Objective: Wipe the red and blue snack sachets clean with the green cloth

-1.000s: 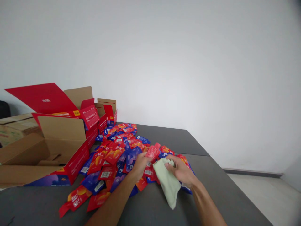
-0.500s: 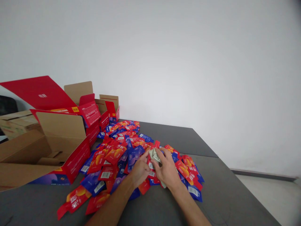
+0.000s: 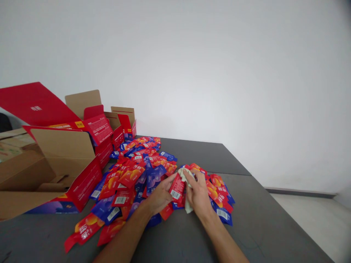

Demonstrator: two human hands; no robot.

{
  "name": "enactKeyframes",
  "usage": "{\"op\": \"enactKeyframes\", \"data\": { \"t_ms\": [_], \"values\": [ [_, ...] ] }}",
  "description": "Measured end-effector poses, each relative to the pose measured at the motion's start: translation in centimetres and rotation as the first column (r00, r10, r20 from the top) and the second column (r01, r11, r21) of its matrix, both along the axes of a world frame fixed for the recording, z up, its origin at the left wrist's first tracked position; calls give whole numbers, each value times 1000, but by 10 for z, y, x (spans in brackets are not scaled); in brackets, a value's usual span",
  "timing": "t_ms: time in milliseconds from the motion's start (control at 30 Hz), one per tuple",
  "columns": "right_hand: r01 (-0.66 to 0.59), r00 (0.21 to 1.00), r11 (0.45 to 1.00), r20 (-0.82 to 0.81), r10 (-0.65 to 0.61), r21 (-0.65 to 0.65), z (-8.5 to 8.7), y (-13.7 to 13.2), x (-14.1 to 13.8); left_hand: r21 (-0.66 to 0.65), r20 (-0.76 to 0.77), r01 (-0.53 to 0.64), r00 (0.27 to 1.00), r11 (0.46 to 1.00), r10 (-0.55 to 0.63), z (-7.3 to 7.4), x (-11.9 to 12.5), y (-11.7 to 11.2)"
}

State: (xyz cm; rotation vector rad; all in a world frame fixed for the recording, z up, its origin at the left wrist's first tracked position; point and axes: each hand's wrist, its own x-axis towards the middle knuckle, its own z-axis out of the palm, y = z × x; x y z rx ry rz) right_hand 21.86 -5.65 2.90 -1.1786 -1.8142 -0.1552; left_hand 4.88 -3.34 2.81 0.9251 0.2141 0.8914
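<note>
Between both hands is a red packet [image 3: 177,190] with a barcode at its lower end. My left hand [image 3: 161,195] grips its left edge, thumb on top. A pale crumpled cloth [image 3: 188,206] is bunched in my right hand [image 3: 199,191], lying against the packet's upper right part and hanging down below the fingers. Red and blue packets lie loosely on the table on both sides: a large pile [image 3: 131,175] to the left and a smaller group [image 3: 219,197] to the right of my right hand.
Open red cardboard boxes stand along the left, the nearest box [image 3: 85,186] with its flaps spread. A plain brown carton [image 3: 16,140] is behind it. The dark grey table [image 3: 263,223] ends at a slanted right edge. A white wall [image 3: 208,73] rises behind.
The cloth has moved from the top of the packet to its right side, so more of the red face and barcode show. The view has shifted slightly.
</note>
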Motion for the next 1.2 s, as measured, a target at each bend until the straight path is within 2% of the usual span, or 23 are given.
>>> {"op": "enactKeyframes", "data": {
  "t_ms": [67, 133, 267, 433, 500, 567, 700, 767, 933, 1100, 1200],
  "values": [
    [69, 997, 998, -24, -68, 16, 2, 3, 8, 16, -9, 33, 999, 999, -33, 6, 3, -5],
    [73, 997, 997, -4, -73, 11, 3, 3, 10, 10, -10, 25, 1000, 1000, -25, 7, 5, -7],
    [-43, 993, 997, 107, 49, -59, 4, -5, -4, -40, 26, -67, 997, 997, 68, -1, 4, -1],
    [-164, 963, 968, 180, 199, -190, 6, -18, -28, -126, 43, -212, 975, 969, 219, -8, -3, 11],
    [-193, 966, 963, 139, 220, -187, 4, -18, -28, -162, 18, -262, 963, 951, 268, -6, -4, 13],
    [-176, 982, 974, 43, 184, -145, 1, -14, -24, -190, -2, -338, 939, 922, 344, -5, -2, 15],
    [-14, 983, 997, -182, 1, -70, -2, -4, -12, -190, -8, -471, 878, 861, 478, -5, -1, 15],
    [6, 973, 996, -228, -25, -87, -1, -3, -11, -189, -29, -487, 871, 853, 491, -6, -2, 15],
    [-90, 975, 994, -208, 74, -68, -7, -6, -22, -193, -103, -505, 863, 841, 495, -8, -4, 16],
    [-135, 982, 990, -140, 129, -34, -17, -9, -32, -342, -65, -363, 929, 867, 364, -8, 5, 14],
    [-201, 978, 979, -67, 197, -48, -16, -11, -37, -405, -20, -344, 930, 847, 368, -9, 8, 13]
  ]
}}
